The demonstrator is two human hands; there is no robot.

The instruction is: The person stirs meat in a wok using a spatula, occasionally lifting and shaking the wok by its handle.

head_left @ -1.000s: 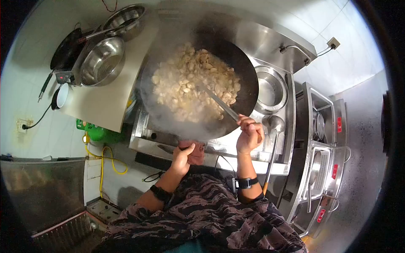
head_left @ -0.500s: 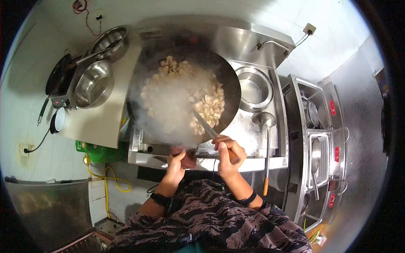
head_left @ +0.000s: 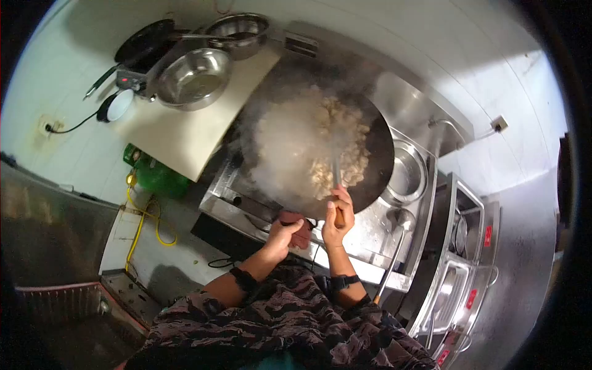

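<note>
A large dark wok [head_left: 381, 145] sits on the steel stove, full of pale chopped pieces of food [head_left: 345, 132] under thick steam. My right hand [head_left: 338, 222] is closed around the wooden handle of a spatula [head_left: 336, 168], whose metal shaft reaches into the food; steam hides its blade. At the wok's near rim, my left hand [head_left: 283, 237] grips a folded reddish-brown cloth [head_left: 299, 231]. Whatever part of the wok the cloth covers is hidden.
Right of the wok stand a round steel pot [head_left: 407, 172] and a long-handled ladle [head_left: 402, 225]. A counter [head_left: 203, 139] at left bears steel bowls [head_left: 194, 80], a black pan [head_left: 145, 44] and a white bowl [head_left: 120, 106]. Below it are a green gas cylinder [head_left: 160, 176] and yellow hose [head_left: 135, 237].
The whole view has turned and shifted, so the stove appears tilted and further right. The spatula now stands more upright in view. Both hands keep their holds.
</note>
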